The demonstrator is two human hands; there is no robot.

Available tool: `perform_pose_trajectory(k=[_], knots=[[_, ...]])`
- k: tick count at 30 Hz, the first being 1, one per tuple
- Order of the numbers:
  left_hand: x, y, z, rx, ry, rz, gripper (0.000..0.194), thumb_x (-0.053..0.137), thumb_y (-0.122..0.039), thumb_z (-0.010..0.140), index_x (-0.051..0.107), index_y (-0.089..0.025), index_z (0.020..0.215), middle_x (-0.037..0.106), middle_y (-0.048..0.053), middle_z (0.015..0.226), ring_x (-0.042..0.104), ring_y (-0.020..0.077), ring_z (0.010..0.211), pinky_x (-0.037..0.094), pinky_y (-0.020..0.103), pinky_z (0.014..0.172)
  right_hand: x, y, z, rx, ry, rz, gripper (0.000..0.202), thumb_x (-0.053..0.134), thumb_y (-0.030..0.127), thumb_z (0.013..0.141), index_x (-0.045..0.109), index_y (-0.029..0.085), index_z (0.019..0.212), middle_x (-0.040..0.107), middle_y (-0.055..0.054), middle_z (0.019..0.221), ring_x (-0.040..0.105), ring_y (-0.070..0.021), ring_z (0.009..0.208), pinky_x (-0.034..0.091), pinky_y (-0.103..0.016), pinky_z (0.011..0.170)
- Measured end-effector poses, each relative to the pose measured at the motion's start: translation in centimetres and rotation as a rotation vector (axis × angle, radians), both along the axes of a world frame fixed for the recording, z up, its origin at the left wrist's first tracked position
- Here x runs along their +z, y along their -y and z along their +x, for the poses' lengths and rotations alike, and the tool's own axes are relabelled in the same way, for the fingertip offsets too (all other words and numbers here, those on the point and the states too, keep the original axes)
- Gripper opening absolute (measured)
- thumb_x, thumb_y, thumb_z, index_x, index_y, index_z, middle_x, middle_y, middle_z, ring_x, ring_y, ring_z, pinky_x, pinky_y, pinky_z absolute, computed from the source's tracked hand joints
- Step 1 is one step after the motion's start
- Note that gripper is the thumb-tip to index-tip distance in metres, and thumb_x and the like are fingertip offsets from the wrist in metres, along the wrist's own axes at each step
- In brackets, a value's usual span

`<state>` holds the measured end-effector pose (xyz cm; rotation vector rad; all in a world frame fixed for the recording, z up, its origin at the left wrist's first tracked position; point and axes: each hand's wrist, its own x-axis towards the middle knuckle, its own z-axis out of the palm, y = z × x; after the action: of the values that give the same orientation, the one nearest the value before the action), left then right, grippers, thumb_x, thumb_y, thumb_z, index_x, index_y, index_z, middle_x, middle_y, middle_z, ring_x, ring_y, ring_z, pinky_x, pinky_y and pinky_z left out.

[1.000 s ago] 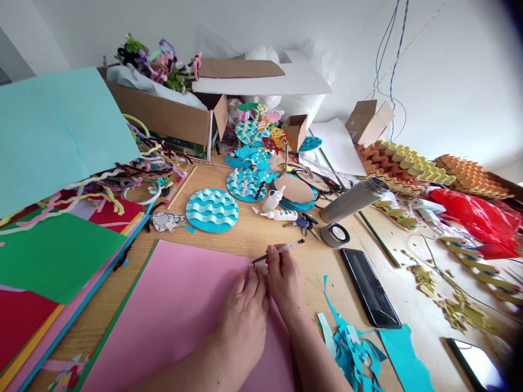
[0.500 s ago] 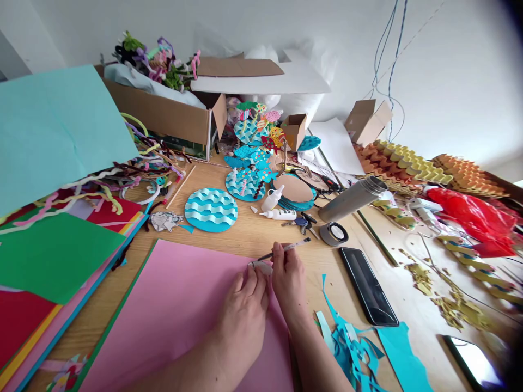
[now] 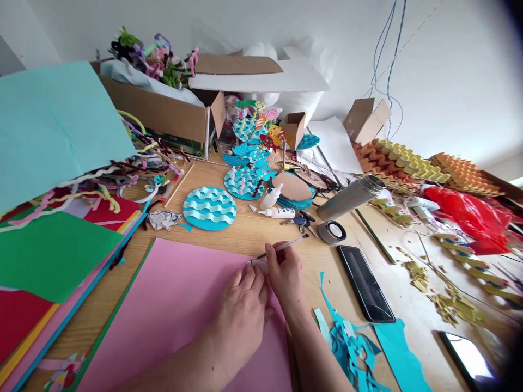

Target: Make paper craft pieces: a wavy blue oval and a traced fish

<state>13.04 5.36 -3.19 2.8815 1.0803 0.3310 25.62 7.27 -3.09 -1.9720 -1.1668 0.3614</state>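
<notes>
pink paper sheet (image 3: pixel 175 305) is laid flat on the wooden tabletop (image 3: pixel 220 242), w/ a green edge (image 3: pixel 94 351) showing along its left side. near its far right corner a small pale cutout (image 3: pixel 260 265) is seen, partly hidden by fingers. it's pressed down by the left hand (image 3: pixel 241 305), which is spread flat w/ fingers extended, nothing gripped. a slim pen (image 3: pixel 286 244) is gripped betw. thumb & fingers of the right hand (image 3: pixel 286 275), tip aimed down-left at the cutout; whether contact is made can't be told.

just beyond the sheet, a blue disc w/ wavy strips (image 3: pixel 209 208) is placed, w/ a squeeze bottle (image 3: pixel 271 197) & a glue-type bottle lying down (image 3: pixel 283 213) to its right. keys (image 3: pixel 300 221), a round cap (image 3: pixel 332 232) & a metal flask (image 3: pixel 347 202) are set further right. to the right of the right forearm, blue paper scraps (image 3: pixel 349 348) are heaped near a black phone (image 3: pixel 365 283). at far left, coloured paper (image 3: pixel 61 253) is stacked; behind, a cardboard box (image 3: pixel 151 106) is topped w/ pipe cleaners (image 3: pixel 163 60).
</notes>
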Motion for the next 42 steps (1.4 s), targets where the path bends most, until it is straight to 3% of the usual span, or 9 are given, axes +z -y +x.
perform_pose_trajectory(k=[14,23,30,42], knots=[[0.0,0.0,-0.2,0.002,0.031,-0.014,0.046,0.045,-0.036,0.09,0.053,-0.011,0.127,0.057,0.014,0.128,0.049,0.0269,0.117,0.035,0.039,0.096,0.3,0.0,-0.1,-0.006,-0.034,-0.009,0.029,0.05,0.046,0.086,0.056,0.019,0.074,0.063,-0.003,0.063,0.058,-0.0172,0.056,0.042,-0.028,0.055],[0.0,-0.1,-0.2,-0.009,0.005,0.015,0.048,0.046,-0.037,0.089,0.052,-0.008,0.127,0.056,0.017,0.129,0.048,0.0277,0.119,0.036,0.04,0.097,0.7,0.2,0.3,0.081,-0.069,-0.011,0.027,0.053,0.042,0.084,0.057,0.019,0.072,0.061,-0.001,0.059,0.055,-0.0151,0.053,0.041,-0.026,0.052],[-0.8,0.0,-0.1,0.001,0.013,0.045,0.049,0.049,-0.038,0.088,0.053,-0.009,0.126,0.056,0.017,0.131,0.048,0.028,0.121,0.036,0.04,0.098,1.0,0.8,0.9,0.137,-0.208,-0.016,0.026,0.059,0.043,0.081,0.059,0.019,0.072,0.058,0.001,0.055,0.054,-0.014,0.05,0.04,-0.024,0.049],[-0.7,-0.1,-0.2,0.008,0.069,0.057,0.041,0.048,-0.033,0.089,0.058,-0.013,0.123,0.059,0.013,0.128,0.052,0.026,0.118,0.038,0.04,0.097,0.1,1.8,0.5,-0.009,-0.417,0.162,0.03,0.063,0.046,0.078,0.061,0.017,0.075,0.06,-0.001,0.059,0.054,-0.0141,0.053,0.042,-0.024,0.048]])
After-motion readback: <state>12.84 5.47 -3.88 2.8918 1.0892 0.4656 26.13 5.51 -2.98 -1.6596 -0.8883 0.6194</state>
